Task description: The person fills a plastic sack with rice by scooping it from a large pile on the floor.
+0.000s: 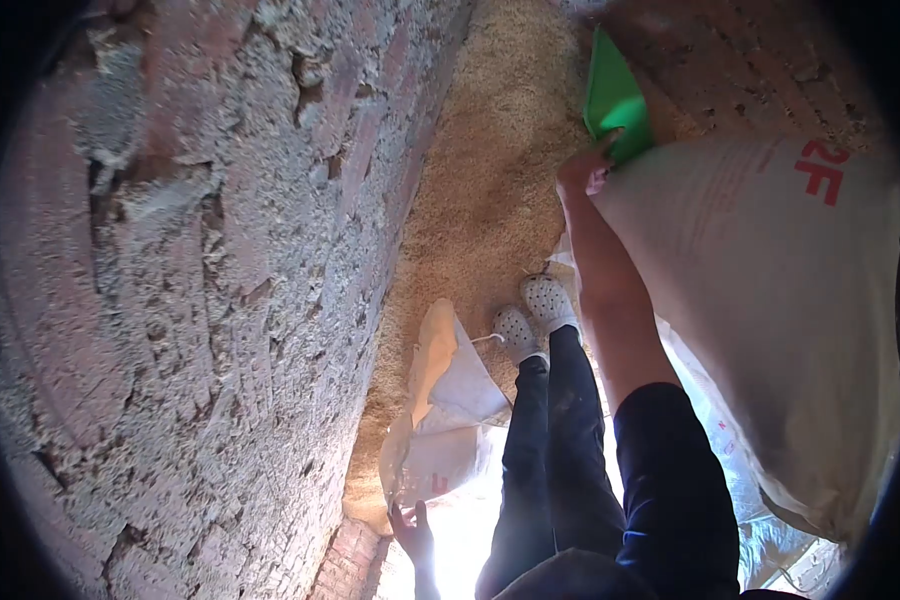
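Observation:
My right hand [587,172] reaches far forward, its fingers closed on a flat, bright green plastic piece [616,95] with a raised edge. That green piece stands tilted between the grain-like heap and a large full sack; its lower end is hidden behind the hand and the sack. Low in the view, my left hand [412,535] is at the rim of a smaller white sack [450,455], finger and thumb at its edge. The sack sags, its side lit through, and I cannot see what it holds. Loose tan grain or husks [490,170] cover the floor.
A rough brick and mortar wall [190,280] rises along the left. On the right a big white sack with red print [760,290] bulges close to my arm, with another brick wall [760,70] behind it. My feet, in pale clogs [547,300], stand on the grain.

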`<action>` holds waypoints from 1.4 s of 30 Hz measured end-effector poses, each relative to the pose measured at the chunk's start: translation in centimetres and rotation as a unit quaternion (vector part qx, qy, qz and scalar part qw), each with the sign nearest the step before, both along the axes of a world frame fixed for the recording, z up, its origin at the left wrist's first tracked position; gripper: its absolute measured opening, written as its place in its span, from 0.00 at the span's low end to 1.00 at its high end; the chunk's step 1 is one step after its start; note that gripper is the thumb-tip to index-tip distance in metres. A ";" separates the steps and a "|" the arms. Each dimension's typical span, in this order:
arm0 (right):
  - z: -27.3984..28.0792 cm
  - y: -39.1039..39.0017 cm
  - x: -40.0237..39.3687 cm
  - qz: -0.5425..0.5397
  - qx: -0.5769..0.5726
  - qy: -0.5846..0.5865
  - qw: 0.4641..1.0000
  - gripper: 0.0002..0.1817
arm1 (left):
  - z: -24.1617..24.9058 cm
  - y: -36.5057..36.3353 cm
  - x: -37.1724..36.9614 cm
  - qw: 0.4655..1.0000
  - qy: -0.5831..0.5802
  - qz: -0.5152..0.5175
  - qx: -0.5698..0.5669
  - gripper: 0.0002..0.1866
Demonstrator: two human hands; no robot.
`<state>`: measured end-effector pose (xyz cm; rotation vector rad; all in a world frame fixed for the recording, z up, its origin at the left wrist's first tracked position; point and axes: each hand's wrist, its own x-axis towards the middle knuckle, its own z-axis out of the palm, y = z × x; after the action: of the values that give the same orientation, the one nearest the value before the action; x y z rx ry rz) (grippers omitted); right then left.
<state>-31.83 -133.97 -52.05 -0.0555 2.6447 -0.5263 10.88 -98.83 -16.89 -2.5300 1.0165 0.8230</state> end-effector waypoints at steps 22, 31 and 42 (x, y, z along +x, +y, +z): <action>8.8 19.4 25.8 0.294 -0.032 -0.300 0.907 0.48 | 0.5 3.5 1.8 0.989 0.072 0.079 -0.104 0.31; 10.8 15.0 11.3 0.358 -0.065 -0.055 0.930 0.43 | 1.4 3.4 0.6 0.997 -0.052 0.039 -0.041 0.33; 2.2 -2.0 -5.0 0.177 0.084 0.101 0.975 0.49 | 0.1 2.7 -0.9 0.994 -0.047 0.082 -0.049 0.33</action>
<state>-36.86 -136.01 -49.80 -0.5447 2.7734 -0.1845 9.96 -96.10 -16.83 -2.7375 0.8482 0.7027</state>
